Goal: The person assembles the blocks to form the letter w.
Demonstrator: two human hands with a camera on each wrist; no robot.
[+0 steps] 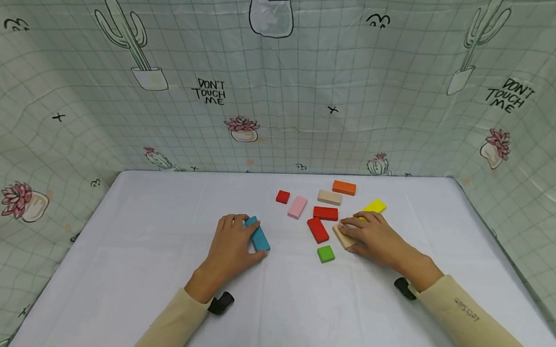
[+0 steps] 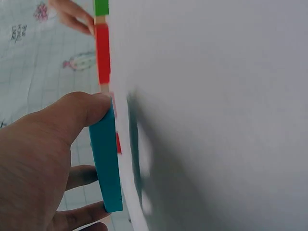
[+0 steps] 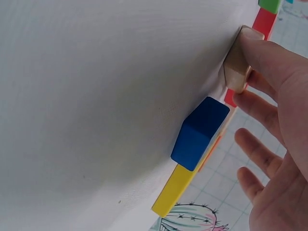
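Note:
My left hand (image 1: 228,250) pinches a light blue rectangular block (image 1: 260,238) between thumb and fingers, left of the other blocks. In the left wrist view a gap and a shadow show this block (image 2: 105,161) held slightly above the table. On the right, my right hand (image 1: 381,241) grips a plain wooden block (image 1: 342,237) by its ends, thumb at the near end. A dark blue block (image 3: 199,134) stands beside that hand in the right wrist view; the hand hides it from the head view. Just past the right fingers lies a yellow block (image 1: 376,205), partly covered.
Between the hands lie a green block (image 1: 325,253), two red blocks (image 1: 318,230), a pink block (image 1: 297,207) and a small red block (image 1: 283,196). Farther back are another wooden block (image 1: 329,197) and an orange block (image 1: 344,188). Printed cloth (image 1: 293,88) hangs behind the white table (image 1: 184,204).

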